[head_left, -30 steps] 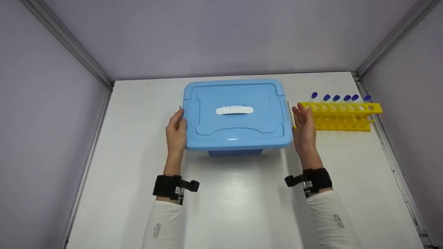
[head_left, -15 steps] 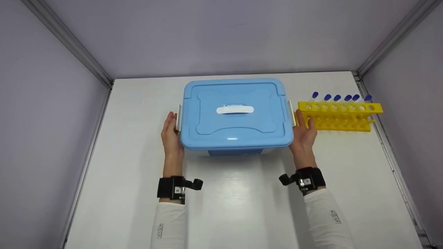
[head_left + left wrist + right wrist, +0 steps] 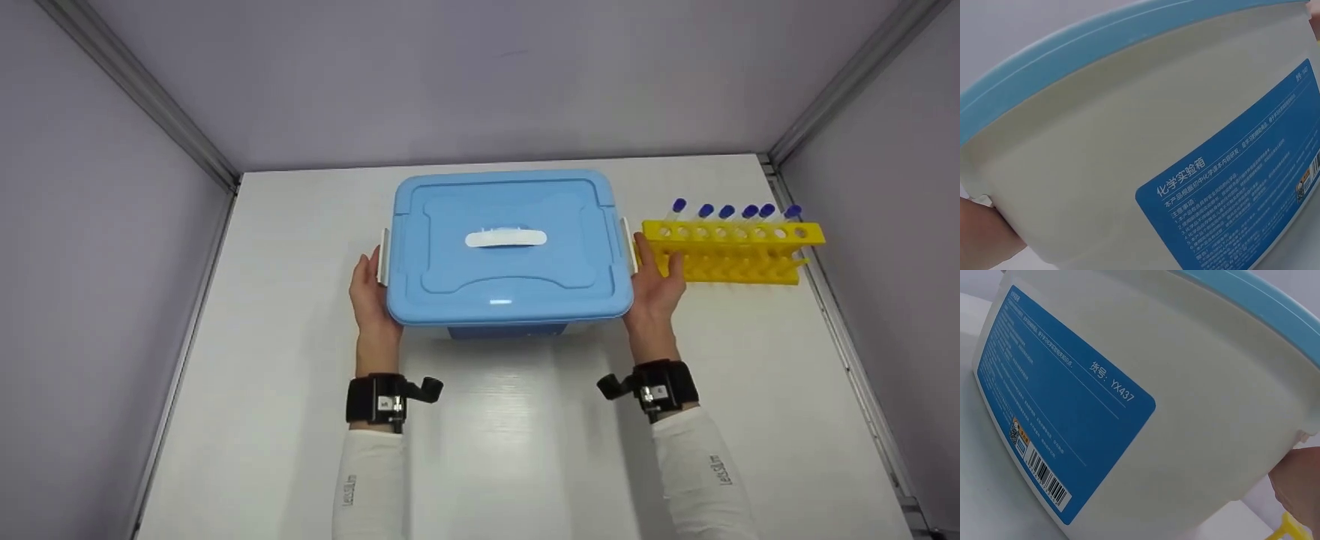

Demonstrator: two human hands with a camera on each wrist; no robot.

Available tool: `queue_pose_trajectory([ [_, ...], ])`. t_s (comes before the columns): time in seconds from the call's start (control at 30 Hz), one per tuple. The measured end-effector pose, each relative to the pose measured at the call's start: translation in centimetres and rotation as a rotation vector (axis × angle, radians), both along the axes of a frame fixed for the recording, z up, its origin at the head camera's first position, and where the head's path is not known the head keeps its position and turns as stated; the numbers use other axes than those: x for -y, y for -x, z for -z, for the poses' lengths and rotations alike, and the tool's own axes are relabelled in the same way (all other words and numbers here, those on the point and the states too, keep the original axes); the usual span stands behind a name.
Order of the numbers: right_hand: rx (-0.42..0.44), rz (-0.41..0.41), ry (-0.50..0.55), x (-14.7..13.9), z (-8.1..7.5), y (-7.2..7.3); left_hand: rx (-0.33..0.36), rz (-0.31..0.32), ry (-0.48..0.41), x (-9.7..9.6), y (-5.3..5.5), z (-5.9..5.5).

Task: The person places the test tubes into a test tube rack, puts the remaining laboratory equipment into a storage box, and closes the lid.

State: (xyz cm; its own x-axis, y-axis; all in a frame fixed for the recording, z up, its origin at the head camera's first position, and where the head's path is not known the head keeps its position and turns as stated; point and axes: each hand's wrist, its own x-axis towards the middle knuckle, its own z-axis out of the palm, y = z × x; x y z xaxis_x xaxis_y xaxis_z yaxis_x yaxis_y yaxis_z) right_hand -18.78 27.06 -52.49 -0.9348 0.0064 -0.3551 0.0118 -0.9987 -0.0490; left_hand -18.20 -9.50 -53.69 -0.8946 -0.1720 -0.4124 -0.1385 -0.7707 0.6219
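A storage box with a light blue lid [image 3: 517, 262] and a pale body [image 3: 1089, 152] stands in the middle of the table. A blue printed label [image 3: 1067, 399] covers part of its front wall. White side latches jut out at the left [image 3: 385, 257] and right [image 3: 629, 245] ends. My left hand [image 3: 375, 304] lies against the left end, with fingers partly hidden behind the latch. My right hand [image 3: 654, 300] rests at the right end, palm up, thumb spread away and fingers extended below the latch. Both wrist views show the hand's edge against the box wall under the rim.
A yellow test tube rack [image 3: 735, 234] stands right of the box, close to my right fingers. It holds several test tubes with blue caps [image 3: 727, 212]. Grey walls [image 3: 495, 82] enclose the white table [image 3: 502, 450] at the back and sides.
My left hand has shifted off the lid's edge to below the left latch, which now shows jutting out. My right hand has moved slightly inward and turned palm up under its latch.
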Motion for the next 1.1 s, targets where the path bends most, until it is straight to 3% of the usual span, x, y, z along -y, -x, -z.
queue_pose_trajectory([
  [0.1, 0.024, -0.020, -0.041, -0.1, -0.2, -0.2, 0.002, 0.028, 0.010, 0.0, 0.0, -0.2],
  [0.27, 0.037, -0.078, -0.206, 0.0, -0.7, 0.0, -0.024, 0.052, 0.051, 0.3, -0.1, -0.4],
  [0.37, 0.034, -0.112, -0.308, 0.1, -0.9, 0.2, -0.045, 0.065, 0.126, 0.5, -0.2, -0.5],
  [0.53, 0.011, -0.155, -0.484, 0.2, -1.1, 0.1, -0.058, 0.109, 0.352, 0.6, -0.3, -0.5],
  [0.67, -0.001, -0.187, -0.693, 0.1, -1.3, -0.1, -0.028, 0.111, 0.491, 0.6, -0.2, -0.6],
  [0.87, -0.007, -0.201, -0.962, 0.1, -1.8, -0.1, -0.003, 0.140, 0.619, 0.6, 0.0, -1.3],
  [1.1, 0.037, -0.328, -1.353, 0.2, -2.8, 0.0, -0.033, 0.199, 0.779, 0.7, -0.2, -2.1],
])
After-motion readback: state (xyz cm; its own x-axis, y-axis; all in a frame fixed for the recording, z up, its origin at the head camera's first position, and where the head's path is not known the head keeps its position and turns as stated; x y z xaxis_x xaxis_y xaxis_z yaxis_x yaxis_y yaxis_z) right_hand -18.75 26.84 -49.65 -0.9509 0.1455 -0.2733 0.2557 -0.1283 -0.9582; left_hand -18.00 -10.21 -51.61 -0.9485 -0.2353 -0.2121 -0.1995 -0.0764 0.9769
